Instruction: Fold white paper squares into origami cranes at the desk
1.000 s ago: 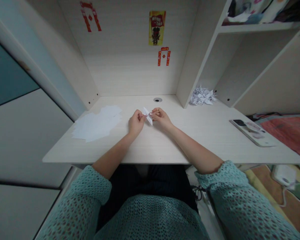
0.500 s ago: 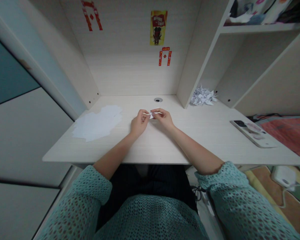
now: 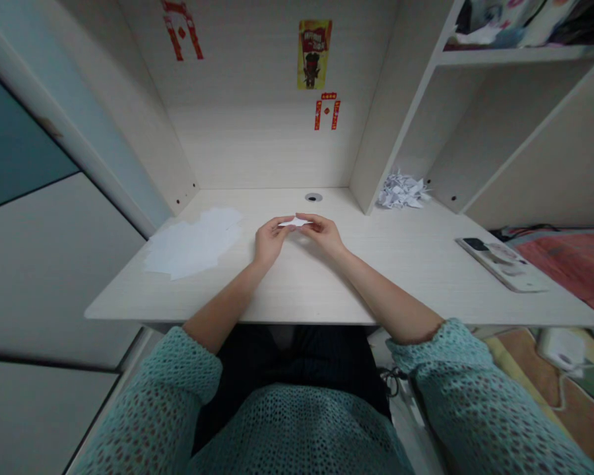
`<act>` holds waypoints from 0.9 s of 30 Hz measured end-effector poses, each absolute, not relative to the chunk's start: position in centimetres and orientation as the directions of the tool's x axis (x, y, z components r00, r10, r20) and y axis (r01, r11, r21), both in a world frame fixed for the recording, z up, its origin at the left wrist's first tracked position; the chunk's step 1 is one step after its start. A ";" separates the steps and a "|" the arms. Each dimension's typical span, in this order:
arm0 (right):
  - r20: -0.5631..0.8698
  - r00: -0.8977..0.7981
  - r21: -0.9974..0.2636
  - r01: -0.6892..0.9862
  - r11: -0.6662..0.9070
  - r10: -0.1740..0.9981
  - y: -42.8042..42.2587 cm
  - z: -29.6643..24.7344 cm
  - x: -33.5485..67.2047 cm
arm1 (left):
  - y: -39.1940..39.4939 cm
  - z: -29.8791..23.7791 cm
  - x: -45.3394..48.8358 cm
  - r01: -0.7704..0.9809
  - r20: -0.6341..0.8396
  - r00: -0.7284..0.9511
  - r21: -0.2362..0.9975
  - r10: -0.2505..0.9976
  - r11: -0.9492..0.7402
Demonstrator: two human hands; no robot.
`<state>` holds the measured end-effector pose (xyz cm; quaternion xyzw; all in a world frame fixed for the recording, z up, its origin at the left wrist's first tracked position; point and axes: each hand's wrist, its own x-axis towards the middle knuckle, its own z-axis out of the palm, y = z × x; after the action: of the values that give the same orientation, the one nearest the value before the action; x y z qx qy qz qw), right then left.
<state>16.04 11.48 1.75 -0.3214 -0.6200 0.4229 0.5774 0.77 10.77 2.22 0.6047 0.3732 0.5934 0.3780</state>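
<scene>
Between the two hands, over the middle of the desk (image 3: 327,290), a small folded piece of white paper (image 3: 295,222) lies almost level, a thin pale sliver seen nearly edge-on. The left hand (image 3: 270,239) has its fingers curled in, and thumb and forefinger pinch the paper's left end. The right hand (image 3: 324,233) is curled the same way and pinches the right end, so the fingertips of both hands nearly meet. Whether the paper touches the desk or hangs just above it cannot be told. Both wrists sit low near the desktop, and both forearms are bare up to the teal knitted sleeves (image 3: 178,376) at the desk's front edge. To the left of the hands, a loose spread of flat white sheets (image 3: 193,243) lies on the desk, near but apart from the left hand. Behind the hands, a round cable hole (image 3: 313,197) sits close to the back wall. Farther right, a heap of small folded paper shapes (image 3: 400,191) rests in the corner under the shelf (image 3: 515,56). A phone (image 3: 499,262) lies flat well to the right. A yellow poster (image 3: 313,54) and red stickers (image 3: 327,112) hang on the back wall.
</scene>
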 end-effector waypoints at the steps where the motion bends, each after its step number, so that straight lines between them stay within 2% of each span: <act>1: 0.443 -0.129 -0.896 -0.100 0.432 0.887 11.5 1.7 16.0 | 10.7 2.2 0.8 -0.003 0.433 0.020 0.901 0.901 -0.433; 14: 0.382 -0.147 -0.915 -0.200 0.351 0.912 11.1 2.2 16.0 | 10.5 2.6 0.6 -0.011 0.442 -0.030 0.897 0.897 -0.442; 22: 0.413 -0.164 -0.895 -0.255 0.366 0.896 11.6 2.1 16.3 | 10.3 3.0 0.8 -0.054 0.399 -0.055 0.914 0.915 -0.401; 27: 0.408 -0.134 -0.902 -0.213 0.376 0.903 11.8 2.1 16.4 | 10.0 3.4 0.8 -0.027 0.393 -0.053 0.918 0.918 -0.395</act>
<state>16.39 11.77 2.10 -0.2950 -0.5846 0.4744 0.5884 0.80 10.00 3.45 0.5694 0.3913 0.6109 0.3866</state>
